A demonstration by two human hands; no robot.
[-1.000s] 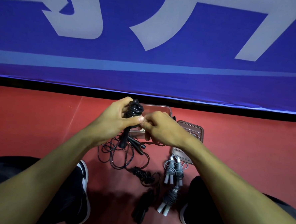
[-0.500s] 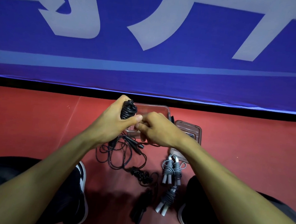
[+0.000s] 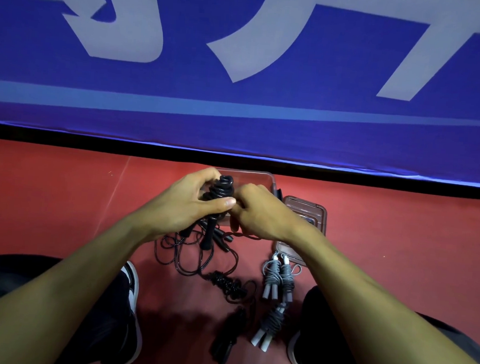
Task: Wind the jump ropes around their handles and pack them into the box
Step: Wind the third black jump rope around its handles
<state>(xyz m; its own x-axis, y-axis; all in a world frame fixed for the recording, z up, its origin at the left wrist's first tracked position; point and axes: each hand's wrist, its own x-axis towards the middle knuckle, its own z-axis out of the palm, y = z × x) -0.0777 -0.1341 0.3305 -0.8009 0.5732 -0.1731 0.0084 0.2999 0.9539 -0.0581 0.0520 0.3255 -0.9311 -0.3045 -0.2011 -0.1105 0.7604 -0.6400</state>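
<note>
Black rope gripped over the red floor

A glossy black rope, coiled round slim handles, is gripped by the left hand; its cord is pinched by the curled right hand. At 12 o'clock behind them sits a clear box. Two grey wound ropes lie at 5 o'clock.

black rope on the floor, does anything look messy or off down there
Yes. A loose black rope sprawls in tangled loops on the red floor, still unwound, unlike the two neatly wound grey ropes beside it. The left hand grips another black rope.
</note>
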